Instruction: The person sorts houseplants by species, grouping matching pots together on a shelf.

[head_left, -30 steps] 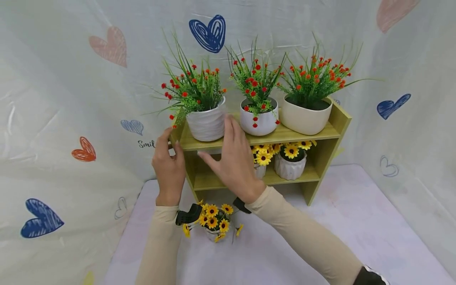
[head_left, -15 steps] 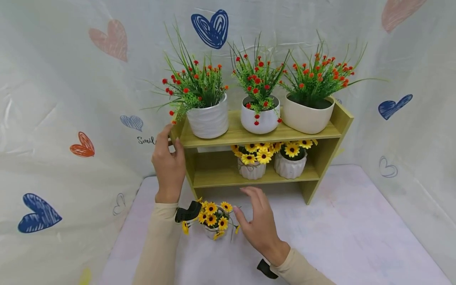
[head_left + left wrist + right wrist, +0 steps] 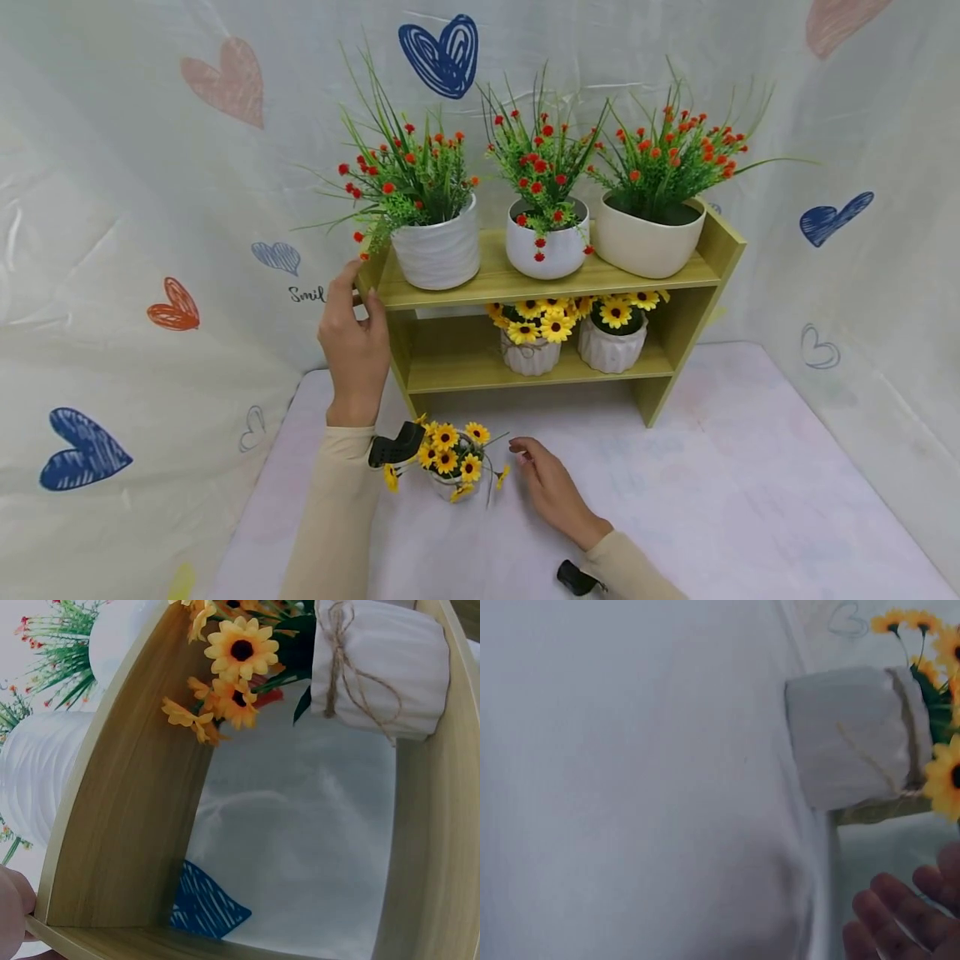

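My left hand (image 3: 354,358) holds the upper left side of a two-tier wooden shelf (image 3: 540,292); in the left wrist view the fingers (image 3: 13,900) sit at its corner. Low over the table, my right hand (image 3: 558,492) hovers just right of a small potted sunflower (image 3: 453,462), apart from it and holding nothing. The right wrist view shows loosely bent fingers (image 3: 900,915) below that plant's white pot (image 3: 847,739), which has twine round it. Its blooms partly hide the pot in the head view.
On the top board stand a ribbed white pot (image 3: 437,254), a round white pot (image 3: 547,250) and a cream pot (image 3: 648,237), all with red-flowered plants. Two sunflower pots (image 3: 531,354) occupy the right half of the lower board. A heart-patterned sheet hangs behind.
My right hand has left the ribbed white pot and come down to the right side of the front sunflower pot. My left hand has stayed at the shelf's side.
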Tool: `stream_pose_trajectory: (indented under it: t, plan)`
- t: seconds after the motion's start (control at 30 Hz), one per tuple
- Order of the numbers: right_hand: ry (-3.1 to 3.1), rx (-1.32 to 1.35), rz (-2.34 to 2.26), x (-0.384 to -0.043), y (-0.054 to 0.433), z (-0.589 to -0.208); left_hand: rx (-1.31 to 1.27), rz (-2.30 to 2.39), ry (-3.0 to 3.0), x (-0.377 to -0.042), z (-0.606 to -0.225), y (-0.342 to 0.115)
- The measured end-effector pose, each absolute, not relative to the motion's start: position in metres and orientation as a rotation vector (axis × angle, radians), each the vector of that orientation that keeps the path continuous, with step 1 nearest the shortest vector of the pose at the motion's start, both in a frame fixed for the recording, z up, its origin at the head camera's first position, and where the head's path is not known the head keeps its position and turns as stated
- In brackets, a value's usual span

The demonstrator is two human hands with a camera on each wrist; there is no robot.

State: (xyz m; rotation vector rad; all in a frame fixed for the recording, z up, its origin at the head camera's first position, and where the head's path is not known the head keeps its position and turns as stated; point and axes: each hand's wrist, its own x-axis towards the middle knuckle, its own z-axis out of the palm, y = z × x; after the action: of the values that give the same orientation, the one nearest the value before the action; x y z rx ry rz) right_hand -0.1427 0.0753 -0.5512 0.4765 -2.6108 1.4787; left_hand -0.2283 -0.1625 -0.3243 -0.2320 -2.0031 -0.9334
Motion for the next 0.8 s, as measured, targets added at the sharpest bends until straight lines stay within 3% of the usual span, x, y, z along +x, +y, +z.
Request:
stream_pose_trajectory:
  t: [0.3,0.8]
  plan:
    - [-2.775,0.718,1.573,-0.159,0.068,-0.564,-0.238,-0.922,-1.986,-0.228,-0.323,-0.163]
    - [-2.673,0.782,1.879,-0.174,0.038,-0.572,-0.239,-0.920,-1.995,-0.230,-0.325,-0.163]
